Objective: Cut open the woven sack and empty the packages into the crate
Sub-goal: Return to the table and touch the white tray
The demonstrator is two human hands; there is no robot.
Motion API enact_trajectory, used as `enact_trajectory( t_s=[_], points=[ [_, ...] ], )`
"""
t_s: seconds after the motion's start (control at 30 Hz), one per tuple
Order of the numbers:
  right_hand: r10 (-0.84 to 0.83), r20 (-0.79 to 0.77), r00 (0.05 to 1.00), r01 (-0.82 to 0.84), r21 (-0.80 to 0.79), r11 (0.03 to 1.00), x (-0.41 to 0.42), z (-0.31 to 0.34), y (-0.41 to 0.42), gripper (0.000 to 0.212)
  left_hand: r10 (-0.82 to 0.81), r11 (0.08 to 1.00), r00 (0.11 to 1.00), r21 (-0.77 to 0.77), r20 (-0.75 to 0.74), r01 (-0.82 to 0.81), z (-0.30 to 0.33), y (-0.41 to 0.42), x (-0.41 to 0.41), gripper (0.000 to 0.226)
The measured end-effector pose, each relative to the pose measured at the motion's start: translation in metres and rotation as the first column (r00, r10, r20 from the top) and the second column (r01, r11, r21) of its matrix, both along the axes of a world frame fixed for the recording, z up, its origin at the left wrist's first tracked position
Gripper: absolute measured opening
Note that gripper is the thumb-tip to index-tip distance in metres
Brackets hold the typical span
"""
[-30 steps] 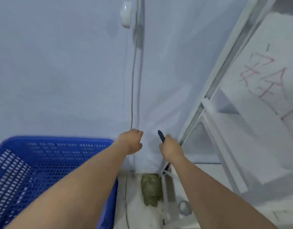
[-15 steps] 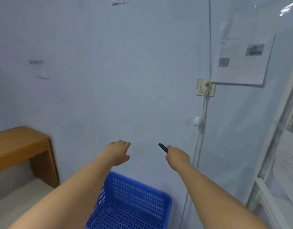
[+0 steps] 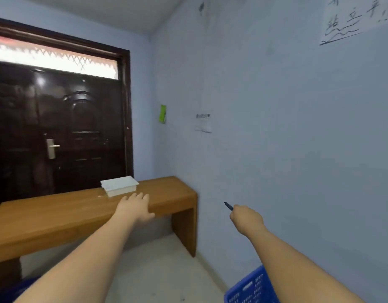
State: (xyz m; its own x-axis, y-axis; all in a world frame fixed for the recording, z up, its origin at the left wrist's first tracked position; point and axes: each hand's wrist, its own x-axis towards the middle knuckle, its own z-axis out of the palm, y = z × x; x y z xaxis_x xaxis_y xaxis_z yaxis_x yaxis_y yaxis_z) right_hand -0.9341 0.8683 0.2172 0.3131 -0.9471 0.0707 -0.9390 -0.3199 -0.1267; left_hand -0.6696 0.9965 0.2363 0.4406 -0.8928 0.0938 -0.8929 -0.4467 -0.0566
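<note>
Right grip (image 3: 246,217) fisted round dark tool (image 3: 228,206).

Both bare forearms reach forward from the bottom of the view. The left hand (image 3: 135,207) is spread flat, palm down, fingers loosely together. The right hand (image 3: 246,219) is curled into a closed grip (a thin dark tip pokes from it).

You face a smooth wooden counter (image 3: 57,213), a glossy dark door (image 3: 57,127) with a metal handle (image 3: 51,148), and a perforated blue plastic crate (image 3: 252,287).
</note>
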Motion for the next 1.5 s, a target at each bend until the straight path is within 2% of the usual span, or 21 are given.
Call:
enact_trajectory(
  t_s=[0.07,0.17,0.27,0.33,0.43,0.63,0.73,0.83,0.97,1.07,1.17,1.33,1.5],
  points=[
    [0.043,0.043,0.998,-0.044,0.025,0.999,0.056,-0.003,0.005,0.023,0.047,0.999,0.999,0.006,-0.008,-0.047,-0.004,0.016,0.042,0.075],
    [0.134,0.082,0.988,-0.137,0.028,0.990,0.129,0.001,0.009,0.028,0.094,0.996,0.994,0.019,-0.058,-0.093,-0.010,0.033,0.088,0.075],
    [0.222,0.036,0.974,-0.223,0.030,0.974,0.191,0.005,0.006,0.036,0.135,0.991,0.985,-0.002,-0.110,-0.136,-0.017,0.042,0.126,0.074],
    [0.264,0.025,0.964,-0.265,0.047,0.963,0.228,0.007,0.003,0.033,0.163,0.986,0.978,-0.013,-0.128,-0.166,-0.023,0.043,0.151,0.074],
    [0.276,0.117,0.954,-0.285,0.072,0.956,0.276,0.004,-0.006,0.022,0.215,0.976,0.965,0.006,-0.148,-0.216,-0.031,0.035,0.187,0.076],
    [0.205,0.378,0.903,-0.288,0.178,0.941,0.350,-0.003,-0.077,0.030,0.259,0.966,0.960,0.026,-0.105,-0.258,-0.026,-0.032,0.250,0.075],
    [0.133,0.530,0.838,-0.314,0.269,0.911,0.383,-0.006,-0.132,0.030,0.249,0.968,0.966,0.054,-0.066,-0.246,-0.021,-0.078,0.280,0.076],
    [-0.060,0.704,0.708,-0.354,0.427,0.832,0.421,-0.011,-0.183,0.026,0.255,0.966,0.967,0.043,-0.025,-0.254,-0.017,-0.119,0.315,0.076],
    [-0.361,0.742,0.565,-0.396,0.628,0.670,0.469,-0.017,-0.229,0.030,0.288,0.957,0.957,0.049,-0.030,-0.286,-0.023,-0.150,0.357,0.073],
    [-0.475,0.717,0.510,-0.458,0.694,0.556,0.508,-0.019,-0.255,0.025,0.341,0.939,0.939,0.074,-0.039,-0.337,-0.029,-0.170,0.399,0.074],
    [-0.466,0.722,0.511,-0.472,0.689,0.550,0.548,-0.021,-0.284,0.024,0.362,0.930,0.931,0.087,-0.041,-0.358,-0.034,-0.195,0.441,0.074],
    [-0.314,0.738,0.597,-0.451,0.632,0.630,0.616,-0.032,-0.332,0.030,0.339,0.939,0.940,0.064,-0.028,-0.337,-0.039,-0.250,0.518,0.073],
    [-0.306,0.719,0.624,-0.392,0.626,0.674,0.679,-0.031,-0.382,0.030,0.286,0.958,0.955,0.034,-0.073,-0.284,-0.036,-0.310,0.595,0.074]
  ],
)
